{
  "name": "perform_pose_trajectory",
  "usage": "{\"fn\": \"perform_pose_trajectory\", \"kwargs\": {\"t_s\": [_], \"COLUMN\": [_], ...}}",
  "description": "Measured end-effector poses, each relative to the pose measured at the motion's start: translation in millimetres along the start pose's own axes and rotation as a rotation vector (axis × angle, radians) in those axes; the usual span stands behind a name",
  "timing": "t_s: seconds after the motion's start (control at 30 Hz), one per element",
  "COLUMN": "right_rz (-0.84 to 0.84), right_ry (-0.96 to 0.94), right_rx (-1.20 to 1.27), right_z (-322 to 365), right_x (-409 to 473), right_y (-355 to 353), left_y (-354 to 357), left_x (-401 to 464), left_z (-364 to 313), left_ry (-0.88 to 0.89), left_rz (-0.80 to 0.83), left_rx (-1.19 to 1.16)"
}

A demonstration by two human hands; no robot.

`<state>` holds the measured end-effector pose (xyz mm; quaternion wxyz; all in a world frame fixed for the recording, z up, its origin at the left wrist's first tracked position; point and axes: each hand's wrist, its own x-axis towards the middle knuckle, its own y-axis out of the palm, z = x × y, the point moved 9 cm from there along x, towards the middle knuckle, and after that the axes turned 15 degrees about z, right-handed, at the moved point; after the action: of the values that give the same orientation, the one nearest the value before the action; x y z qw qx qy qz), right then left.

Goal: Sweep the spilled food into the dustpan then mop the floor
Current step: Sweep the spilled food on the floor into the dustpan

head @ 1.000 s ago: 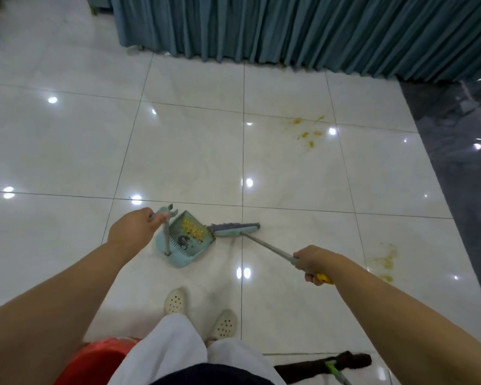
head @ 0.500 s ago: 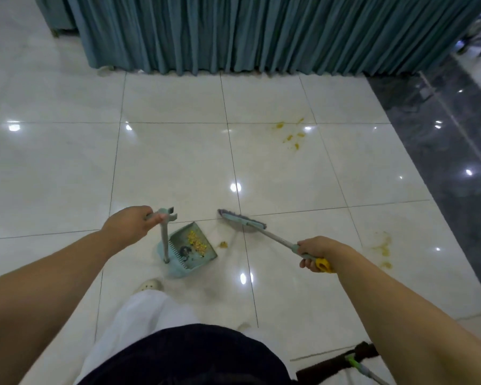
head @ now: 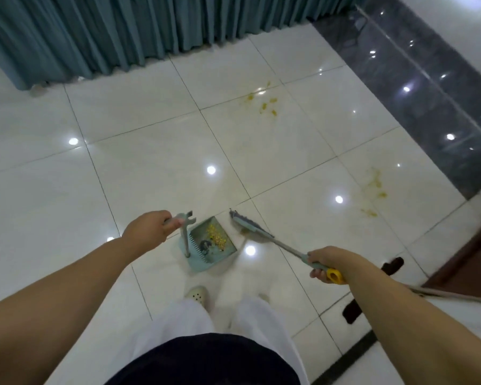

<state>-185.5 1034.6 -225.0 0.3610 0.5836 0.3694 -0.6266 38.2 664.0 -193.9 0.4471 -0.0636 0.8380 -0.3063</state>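
My left hand [head: 150,228] grips the top of the upright handle of a teal dustpan [head: 206,245]. The pan sits just ahead of my feet and holds yellow food bits. My right hand [head: 324,262] holds the grey broom handle near its yellow end. The broom head [head: 246,223] is just right of the pan's mouth, over a small yellow smear. More yellow spilled food [head: 263,102] lies on the white tiles farther ahead. Another yellow patch [head: 372,190] lies to the right.
A teal curtain [head: 122,31] hangs along the far edge of the white tile floor. Dark glossy flooring [head: 428,93] runs down the right side. A mop with a dark head [head: 392,265] lies on the floor at my right, by a brown mat [head: 469,262].
The view has swung so the curtain and tiles look tilted. The broom head has drawn away from the pan's mouth, out to its right. Both hands keep their grips.
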Motion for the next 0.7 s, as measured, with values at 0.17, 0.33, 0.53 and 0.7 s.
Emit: {"fn": "perform_pose_trajectory", "kwargs": {"t_s": [0.17,0.33,0.53,0.7], "right_rz": [0.038,0.025,0.032,0.096], "right_ry": [-0.088,-0.131,-0.118,-0.083], "right_rx": [0.246,0.364,0.424,0.336], "right_z": [-20.8,-35.3,-46.2,-66.3], "right_x": [-13.7,-10.5,3.7,17.1], "right_y": [8.7,19.2,43.0,65.6], "left_y": [-4.2,-1.7,13.3,28.5], "left_x": [-0.3,0.8,1.0,1.1], "left_z": [13.7,14.1,14.1,11.9], "left_ry": [0.03,0.069,0.045,0.05], "left_rz": [0.005,-0.004,-0.005,-0.026], "left_rx": [0.057,0.123,0.15,0.159]}}
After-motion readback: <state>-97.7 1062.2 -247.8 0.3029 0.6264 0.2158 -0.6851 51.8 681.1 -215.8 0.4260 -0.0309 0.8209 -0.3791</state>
